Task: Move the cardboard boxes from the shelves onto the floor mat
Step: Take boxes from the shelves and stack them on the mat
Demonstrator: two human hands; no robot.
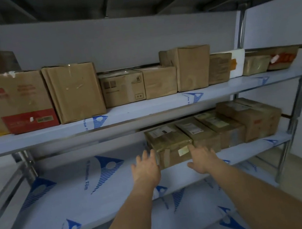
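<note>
Both hands spread-fingered, empty: left hand (145,168) at the taped box's (168,144) left corner, right hand (203,160) against its near face, on the middle shelf (76,198).

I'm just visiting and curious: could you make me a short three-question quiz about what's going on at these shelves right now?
1. True or false: both hands already grip a box and have lifted it off the shelf.
2. How many boxes stand in the row on the lower shelf?
3. Which box are the hands reaching for: A) the leftmost box in that row, B) the red-bottomed box on the upper shelf, C) the white foam box?

Key
1. False: the left hand and right hand are open, at the box's front.
2. Four.
3. A, the leftmost box.
</note>
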